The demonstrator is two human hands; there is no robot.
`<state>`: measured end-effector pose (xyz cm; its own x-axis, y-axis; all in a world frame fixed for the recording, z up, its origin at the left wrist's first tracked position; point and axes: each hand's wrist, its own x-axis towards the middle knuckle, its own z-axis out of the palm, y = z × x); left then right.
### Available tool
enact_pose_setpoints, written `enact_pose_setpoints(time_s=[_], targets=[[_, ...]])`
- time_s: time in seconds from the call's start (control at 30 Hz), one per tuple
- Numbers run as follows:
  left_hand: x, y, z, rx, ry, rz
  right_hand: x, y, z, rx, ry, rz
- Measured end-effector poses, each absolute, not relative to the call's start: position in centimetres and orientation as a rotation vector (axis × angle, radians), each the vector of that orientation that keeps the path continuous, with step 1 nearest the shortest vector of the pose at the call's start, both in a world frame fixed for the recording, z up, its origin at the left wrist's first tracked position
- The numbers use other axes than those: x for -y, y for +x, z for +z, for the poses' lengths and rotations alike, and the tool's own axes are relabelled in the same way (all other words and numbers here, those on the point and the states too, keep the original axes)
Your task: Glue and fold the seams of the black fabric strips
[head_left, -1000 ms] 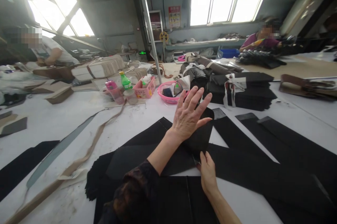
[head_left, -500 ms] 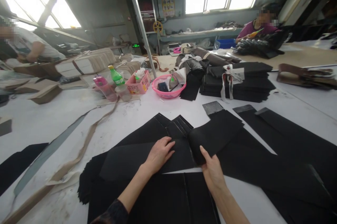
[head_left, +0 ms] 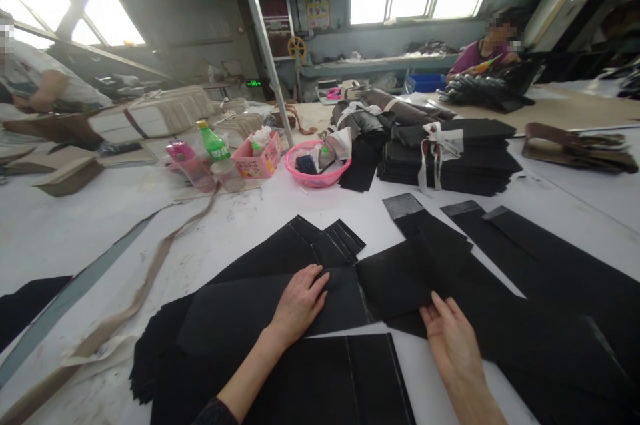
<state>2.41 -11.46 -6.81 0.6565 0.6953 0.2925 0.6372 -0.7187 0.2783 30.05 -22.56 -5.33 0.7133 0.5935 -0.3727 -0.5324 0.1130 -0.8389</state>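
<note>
One smooth black panel point(head_left: 327, 378), flat, with two pale lines, lies nearest, toward the bench point(head_left: 285, 208)'s near edge. Just beyond, left hand point(head_left: 300, 302) palm down on a matte black sheet point(head_left: 225, 302), fingers slightly apart, pressing nothing between them. Right hand point(head_left: 453, 338), fingers clamped on the near edge of a black flap point(head_left: 400, 275), thin, smooth, meeting that sheet at a pale-edged seam. One long tan strip point(head_left: 150, 272), fabric-like, wavy, runs toward the left edge. More long black pieces lie toward the right edge, exact count unclear. Farther: one round pink plastic basket point(head_left: 320, 180), one pink box point(head_left: 257, 157), one green bottle point(head_left: 214, 143); right of these, one stack of black panels point(head_left: 450, 168) tied with white cloth. Beyond, two people point(head_left: 475, 58), one per side.
</note>
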Motion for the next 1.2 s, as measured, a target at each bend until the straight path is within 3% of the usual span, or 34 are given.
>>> enact_pose_setpoints(time_s=[0.3,0.5,0.67,0.87,1.2], targets=[[11.5,2.6,-6.5,-1.074,2.619,0.640,25.7,34.4,-3.4,0.256,-1.467,0.298],[10.8,2.1,-5.8,-1.153,2.377,0.765,25.9,28.7,-1.6,0.519,-1.535,0.800],[12.6,2.4,-1.8,-1.257,2.168,0.830,26.1,23.8,-0.6,0.462,-1.450,1.135],[19.8,6.2,1.5,-0.976,1.766,0.572,27.6,23.0,-0.2,0.292,-1.337,1.333],[23.6,9.4,0.1,-0.927,1.335,0.768,28.5,22.3,0.2,0.227,-1.161,1.448]])
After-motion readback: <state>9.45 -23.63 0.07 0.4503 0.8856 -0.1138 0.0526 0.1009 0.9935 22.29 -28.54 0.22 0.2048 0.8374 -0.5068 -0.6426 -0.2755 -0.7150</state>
